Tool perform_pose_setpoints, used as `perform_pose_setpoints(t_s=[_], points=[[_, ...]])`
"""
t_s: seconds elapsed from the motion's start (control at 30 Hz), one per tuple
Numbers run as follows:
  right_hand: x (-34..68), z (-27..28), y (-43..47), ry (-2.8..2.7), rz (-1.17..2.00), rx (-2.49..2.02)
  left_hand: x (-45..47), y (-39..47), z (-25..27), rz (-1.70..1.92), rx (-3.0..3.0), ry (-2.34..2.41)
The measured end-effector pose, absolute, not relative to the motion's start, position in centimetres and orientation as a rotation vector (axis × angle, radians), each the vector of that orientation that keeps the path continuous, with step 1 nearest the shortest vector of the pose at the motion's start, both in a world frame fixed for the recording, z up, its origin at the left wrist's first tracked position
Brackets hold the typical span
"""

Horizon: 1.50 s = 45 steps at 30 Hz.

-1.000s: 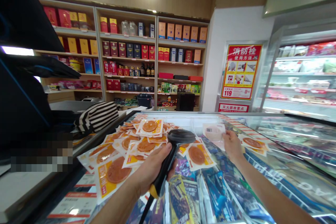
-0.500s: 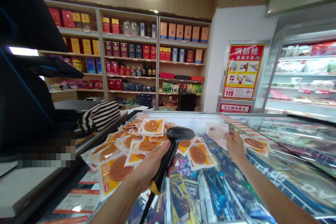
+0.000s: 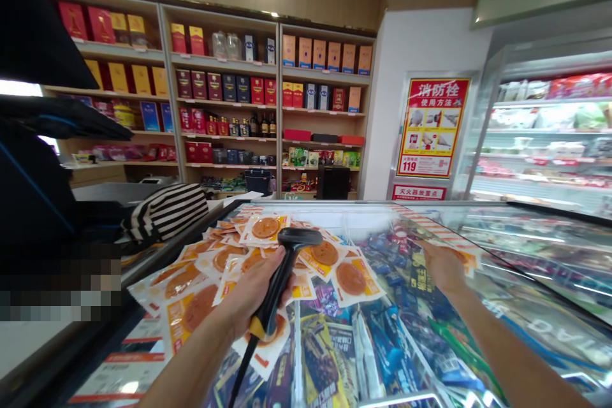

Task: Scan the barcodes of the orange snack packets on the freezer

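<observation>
My left hand (image 3: 258, 287) is wrapped round the handle of a black and yellow barcode scanner (image 3: 282, 280), its head above the packets and its cord trailing down. Beneath and around it spreads a pile of flat clear packets (image 3: 351, 277), each with a round orange-brown slice and a yellow label. To the right, my right hand (image 3: 444, 268) is over the freezer's glass lid, beside and partly covering a similar packet (image 3: 471, 260). Its fingers are blurred and partly hidden, so their grip cannot be made out.
Under the glass top of the chest freezer (image 3: 335, 209) lie several bagged frozen goods (image 3: 325, 357). A striped black-and-white bag (image 3: 167, 211) and a dark monitor (image 3: 33, 166) stand at left. Behind are shelves of boxes (image 3: 224, 86); a lit fridge (image 3: 540, 134) stands at right.
The white-backed packet in my right hand is out of sight, and that hand has moved slightly to the right packets. The scanner has shifted left in view; the camera has turned a little.
</observation>
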State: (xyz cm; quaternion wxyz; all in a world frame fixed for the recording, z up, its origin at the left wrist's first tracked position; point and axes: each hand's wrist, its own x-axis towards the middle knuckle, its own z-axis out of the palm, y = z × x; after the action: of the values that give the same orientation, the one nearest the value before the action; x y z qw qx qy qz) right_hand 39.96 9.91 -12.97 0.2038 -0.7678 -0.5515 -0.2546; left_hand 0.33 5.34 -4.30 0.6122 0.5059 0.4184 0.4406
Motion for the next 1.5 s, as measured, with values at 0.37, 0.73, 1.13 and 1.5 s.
perform_pose_setpoints(t_s=[0.37,0.73,1.13,1.5], points=[[31.8,-9.5,9.3,-1.961,-0.263,-1.893,-0.2,6.1,-5.0,0.933,1.215,0.953],[25.2,-9.6,6.6,-2.379,0.172,-1.496,-1.0,4.4,-4.3,0.969,1.262,0.893],[26.2,-9.6,7.7,-1.938,-0.320,-1.624,-1.3,4.0,-5.2,1.001,1.101,0.778],[30.2,-9.3,9.4,-1.186,-0.170,-1.527,1.1,3.2,-4.1,0.912,1.214,0.759]])
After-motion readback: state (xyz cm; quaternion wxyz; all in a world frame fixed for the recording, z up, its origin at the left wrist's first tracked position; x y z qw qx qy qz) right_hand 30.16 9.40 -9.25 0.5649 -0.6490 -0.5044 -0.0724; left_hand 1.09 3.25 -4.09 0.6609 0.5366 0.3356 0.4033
